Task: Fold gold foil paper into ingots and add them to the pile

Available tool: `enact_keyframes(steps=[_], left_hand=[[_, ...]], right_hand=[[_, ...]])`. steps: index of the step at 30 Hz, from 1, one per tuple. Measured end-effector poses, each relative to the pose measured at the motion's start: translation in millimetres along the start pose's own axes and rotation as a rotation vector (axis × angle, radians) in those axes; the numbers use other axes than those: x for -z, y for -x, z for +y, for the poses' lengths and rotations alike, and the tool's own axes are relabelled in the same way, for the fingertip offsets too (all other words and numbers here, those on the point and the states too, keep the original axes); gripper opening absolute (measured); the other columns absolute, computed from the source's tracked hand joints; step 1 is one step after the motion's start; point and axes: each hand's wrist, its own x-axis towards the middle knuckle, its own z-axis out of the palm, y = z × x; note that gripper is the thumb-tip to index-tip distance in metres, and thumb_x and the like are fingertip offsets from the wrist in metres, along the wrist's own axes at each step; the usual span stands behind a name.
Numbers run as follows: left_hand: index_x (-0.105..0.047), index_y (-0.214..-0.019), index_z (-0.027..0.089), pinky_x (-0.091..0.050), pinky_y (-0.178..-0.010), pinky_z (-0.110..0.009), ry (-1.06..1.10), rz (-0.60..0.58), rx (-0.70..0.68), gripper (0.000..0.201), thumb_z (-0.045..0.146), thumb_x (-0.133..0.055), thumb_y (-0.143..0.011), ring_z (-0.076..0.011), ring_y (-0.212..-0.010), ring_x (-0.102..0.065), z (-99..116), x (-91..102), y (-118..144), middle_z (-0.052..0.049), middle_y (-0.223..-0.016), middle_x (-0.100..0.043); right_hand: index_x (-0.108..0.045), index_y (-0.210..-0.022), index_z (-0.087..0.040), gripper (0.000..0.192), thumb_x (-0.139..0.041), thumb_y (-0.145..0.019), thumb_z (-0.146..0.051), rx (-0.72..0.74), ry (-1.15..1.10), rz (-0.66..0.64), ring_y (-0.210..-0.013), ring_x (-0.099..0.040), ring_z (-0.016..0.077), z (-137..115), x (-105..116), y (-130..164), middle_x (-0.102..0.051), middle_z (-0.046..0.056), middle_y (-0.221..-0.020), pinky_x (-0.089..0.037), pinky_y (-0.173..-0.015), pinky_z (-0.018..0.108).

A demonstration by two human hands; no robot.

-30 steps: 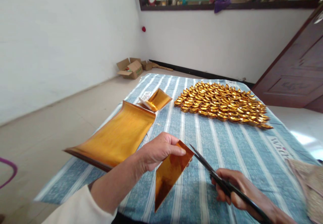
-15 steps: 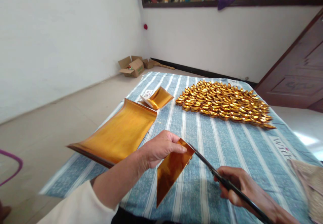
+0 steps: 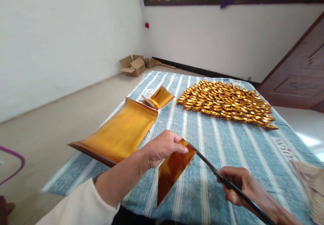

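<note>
Since the earlier frames, the scissors [image 3: 217, 172] have advanced until their blade tips meet the upper right corner of the gold foil piece [image 3: 173, 169]; one second ago the tips stood clearly apart from that corner. Both hands sit slightly higher in the view, and the foil piece keeps the same tilt.

Head view:
- Left hand [image 3: 159, 149]: closed in a pinch on the upper edge of the gold foil piece, thumb and fingers pressed onto the sheet. The piece hangs slanted above the striped cloth [image 3: 227, 144], lower corner pointing down and toward the person.
- Right hand [image 3: 243, 186]: wrapped around the handles of the dark scissors. The blades run up and to the left toward the foil corner. Whether the blades are parted or together cannot be told.
- A large gold foil sheet [image 3: 118, 133] lies on the cloth to the left of the left hand, both ends curling upward.
- A smaller curled gold sheet [image 3: 159, 97] lies just beyond the large one, on a white label.
- A dense spread of folded gold ingots [image 3: 225, 103] covers the far right part of the cloth, well apart from both hands.
- Open cardboard boxes [image 3: 133, 66] stand on the floor by the far wall.
</note>
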Motion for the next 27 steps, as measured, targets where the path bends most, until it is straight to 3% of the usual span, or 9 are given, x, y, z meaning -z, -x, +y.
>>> enact_keyframes(steps=[20, 27], left_hand=[[-0.065, -0.061, 0.011, -0.047, -0.056, -0.029, -0.027, -0.019, 0.001, 0.014, 0.021, -0.071, -0.052, -0.0193, -0.056, -0.064, 0.2, -1.8, -1.0, -0.006, -0.06, -0.069], [-0.067, -0.063, 0.01, -0.049, -0.057, -0.03, -0.004, -0.029, 0.034, 0.017, 0.022, -0.071, -0.051, -0.0206, -0.057, -0.066, -0.6, -1.7, -2.4, -0.008, -0.062, -0.07]], right_hand=[[-0.052, -0.072, -0.016, 0.061, -0.066, -0.056, -0.073, -0.002, 0.067, 0.024, -0.054, -0.023, 0.0067, 1.5, 1.3, 1.6, -0.031, -0.007, -0.056, -0.019, -0.046, 0.022], [-0.056, -0.075, -0.014, 0.063, -0.07, -0.053, -0.072, -0.015, -0.004, 0.023, -0.052, -0.025, 0.0057, 6.6, 0.0, 0.6, -0.034, -0.007, -0.055, -0.02, -0.045, 0.02]])
